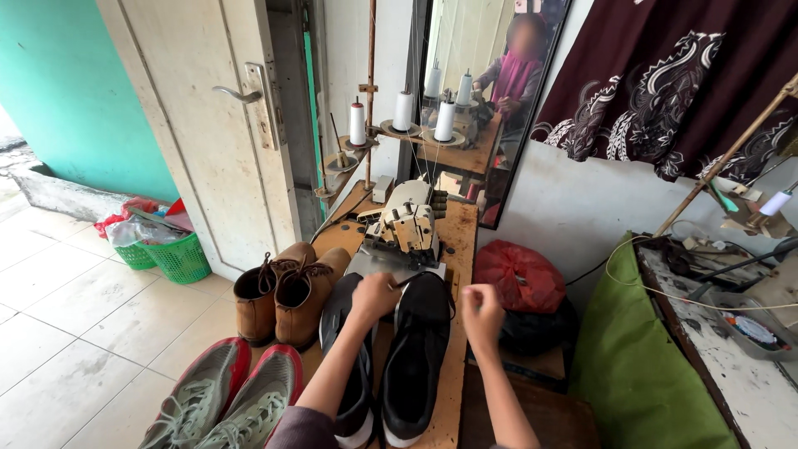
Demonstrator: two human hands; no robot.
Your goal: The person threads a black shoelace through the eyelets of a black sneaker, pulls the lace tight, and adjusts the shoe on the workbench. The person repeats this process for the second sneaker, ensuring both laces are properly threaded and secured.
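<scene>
Standing beside the wooden counter (455,249), I see two black sneakers (416,353) lying lengthwise in front of the overlock sewing machine (405,229), their toes just at its plate, probably so the work stays close to the needle. The left hand (374,295) rests on the toe of the left black sneaker, arm stretched forward, fingers (384,287) curled and pinching something thin and dark; what it is I cannot tell. The right hand (482,312) hovers to the right of the sneakers, forearm raised, fingers bent into a loose fist, seemingly gripping nothing. Left of the sewing machine stand brown boots (287,295), and nearer, red-grey running shoes (229,399).
</scene>
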